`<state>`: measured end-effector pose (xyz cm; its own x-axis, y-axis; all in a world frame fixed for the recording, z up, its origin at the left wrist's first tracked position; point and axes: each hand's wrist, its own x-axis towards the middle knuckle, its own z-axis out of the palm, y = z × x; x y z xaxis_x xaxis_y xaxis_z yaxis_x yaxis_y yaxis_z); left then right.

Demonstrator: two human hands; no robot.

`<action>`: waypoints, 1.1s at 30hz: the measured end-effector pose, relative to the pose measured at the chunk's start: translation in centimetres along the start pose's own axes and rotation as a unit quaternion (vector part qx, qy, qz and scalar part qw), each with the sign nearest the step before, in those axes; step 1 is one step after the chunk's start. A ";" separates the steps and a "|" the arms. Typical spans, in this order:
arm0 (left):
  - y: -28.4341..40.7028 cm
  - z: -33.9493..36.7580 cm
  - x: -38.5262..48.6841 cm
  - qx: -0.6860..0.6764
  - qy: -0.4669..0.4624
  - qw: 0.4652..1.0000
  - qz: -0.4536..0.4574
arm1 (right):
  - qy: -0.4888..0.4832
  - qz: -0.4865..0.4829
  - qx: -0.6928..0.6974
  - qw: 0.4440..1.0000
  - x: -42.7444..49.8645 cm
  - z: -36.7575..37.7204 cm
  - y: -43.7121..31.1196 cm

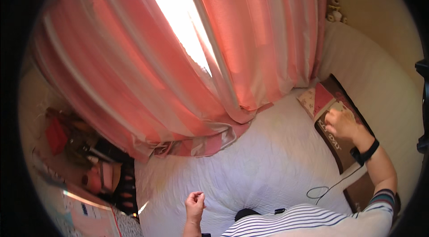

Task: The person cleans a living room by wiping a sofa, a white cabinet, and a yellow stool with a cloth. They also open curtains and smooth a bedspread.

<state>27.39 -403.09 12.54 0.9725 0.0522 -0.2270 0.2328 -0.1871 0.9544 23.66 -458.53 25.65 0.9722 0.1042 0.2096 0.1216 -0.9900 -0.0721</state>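
My right hand (340, 123) hovers over or rests on a brown pillow (330, 139) with pale lettering, beside a pink and cream patterned cloth or cushion (315, 100); its fingers are bent, and whether it grips anything is hidden. A black strap (371, 150) with a small device circles that wrist, and a thin cable (335, 185) runs down from it. My left hand (195, 203) is above the white quilted bed cover (234, 173), fingers curled in with thumb against them; nothing clear shows in it.
Pink striped curtains (254, 36) hang down onto the bed's far side, with a bright gap between them. A second brown pillow (362, 191) lies at the right by a pale padded headboard (355, 49). A teddy bear (335, 11) sits beyond it. Mixed items, including a red one (57, 136), are at the left.
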 end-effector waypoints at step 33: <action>-6.5 4.3 2.1 0.027 0.333 0.934 -0.127 | 0.178 -0.293 -0.469 0.814 63.0 5.0 0.4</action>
<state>28.00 -405.93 5.02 0.6696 0.6973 -0.2556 0.4724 -0.1343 0.8711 85.94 -451.94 33.98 0.6628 0.7156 0.2202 0.1753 -0.4343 0.8836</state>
